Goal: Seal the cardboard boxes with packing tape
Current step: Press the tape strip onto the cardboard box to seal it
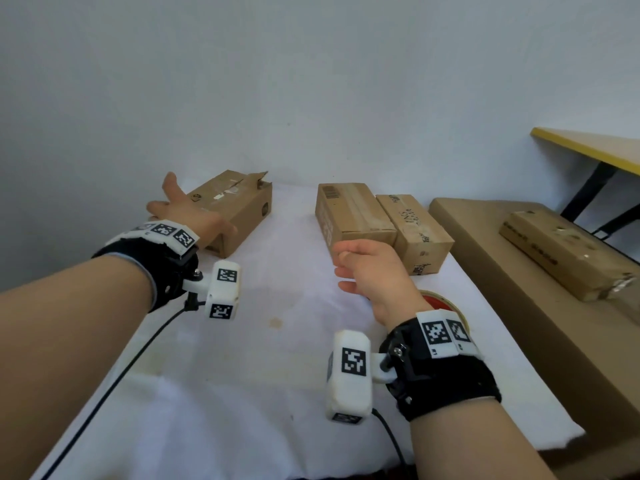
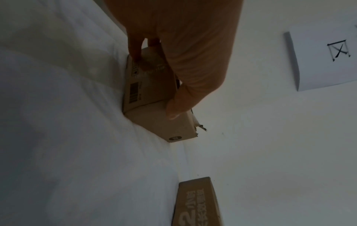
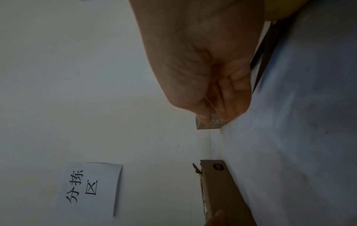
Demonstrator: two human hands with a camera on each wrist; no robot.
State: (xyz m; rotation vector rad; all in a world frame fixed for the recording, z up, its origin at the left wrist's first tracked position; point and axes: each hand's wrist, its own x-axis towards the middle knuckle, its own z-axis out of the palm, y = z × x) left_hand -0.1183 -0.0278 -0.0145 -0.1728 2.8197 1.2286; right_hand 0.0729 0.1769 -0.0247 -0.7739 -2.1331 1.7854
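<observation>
A cardboard box with a torn, raised flap (image 1: 239,206) (image 2: 150,91) (image 3: 222,191) lies at the back left of the white-covered table (image 1: 259,358). My left hand (image 1: 194,213) (image 2: 193,61) grips its near end, fingers down one side and thumb on the other. Two closed boxes lie side by side at the back right, the middle box (image 1: 349,209) (image 2: 197,201) (image 3: 208,124) and a third box (image 1: 415,230). My right hand (image 1: 370,271) (image 3: 203,68) hovers loosely curled before the middle box, holding nothing visible. A tape roll (image 1: 445,301) lies under that wrist, mostly hidden.
A big flat carton (image 1: 519,271) stands right of the table with a long box (image 1: 561,251) on top. Behind it is a yellow-edged table (image 1: 588,147). A paper sign (image 3: 90,188) hangs on the wall. Black cables trail from both wrist cameras.
</observation>
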